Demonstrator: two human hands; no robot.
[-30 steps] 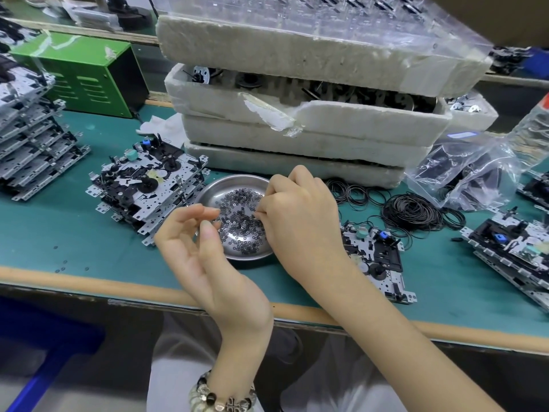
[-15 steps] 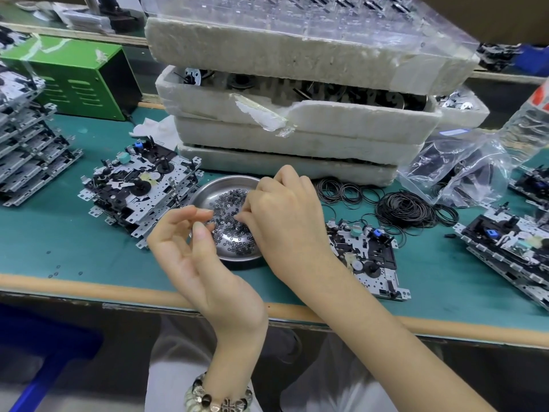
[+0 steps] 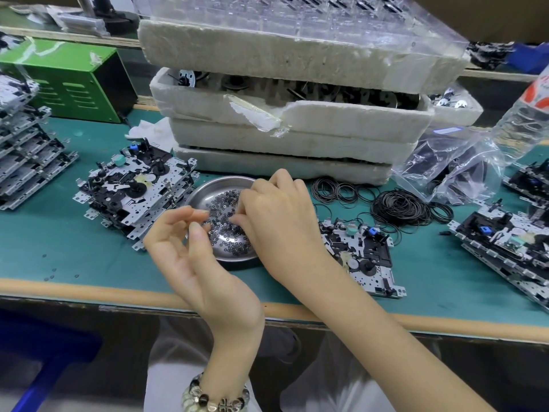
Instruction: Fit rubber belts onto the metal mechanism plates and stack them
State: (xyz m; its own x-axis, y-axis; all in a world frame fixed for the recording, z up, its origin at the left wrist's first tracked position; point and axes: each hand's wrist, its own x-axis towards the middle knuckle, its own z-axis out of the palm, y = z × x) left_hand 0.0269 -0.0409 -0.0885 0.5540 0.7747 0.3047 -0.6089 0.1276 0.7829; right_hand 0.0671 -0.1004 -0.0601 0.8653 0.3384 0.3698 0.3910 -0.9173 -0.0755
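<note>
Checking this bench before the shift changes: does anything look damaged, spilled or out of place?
Yes. The second foam tray has a torn front wall with loose tape peeling off it. A few small rings lie stray on the green mat, outside the metal dish.

The work surface is a bench (image 3: pixel 59 263) covered with a green mat. A light wooden strip (image 3: pixel 89 289) runs along its front edge, above a dark front panel (image 3: pixel 89 316). A green metal box (image 3: pixel 68 84) with louvred slots stands at the left rear. White foam trays (image 3: pixel 297 132) are stacked at the centre rear. Behind them lies a second bench (image 3: pixel 74 37), also edged in wood. A blue object (image 3: pixel 44 361), blurred, sits below the bench at lower left. Lighting is even and diffuse, with soft shadows.
</note>
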